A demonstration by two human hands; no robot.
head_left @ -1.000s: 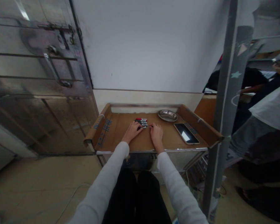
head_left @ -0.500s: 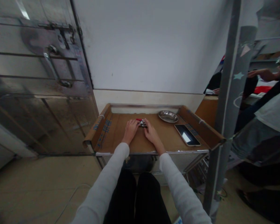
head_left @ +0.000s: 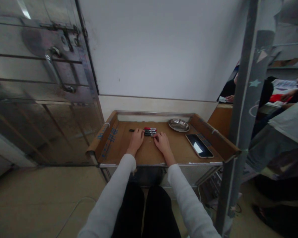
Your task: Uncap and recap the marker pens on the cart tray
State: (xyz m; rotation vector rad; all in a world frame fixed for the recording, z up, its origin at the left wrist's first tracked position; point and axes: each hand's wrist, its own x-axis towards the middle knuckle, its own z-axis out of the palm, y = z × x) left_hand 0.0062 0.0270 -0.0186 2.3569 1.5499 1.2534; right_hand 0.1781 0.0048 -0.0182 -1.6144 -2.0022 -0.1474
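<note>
Several markers lie just beyond left hand and right hand.

The left hand covered one end of a black pen; whether the fingers gripped it could not be determined. The pens beside it were too small to count or read. Blue print on the cardboard flap was illegible. The phone screen content was unreadable. Both sleeves were cut off by the bottom edge. A pole concealed part of the people behind it.
</note>
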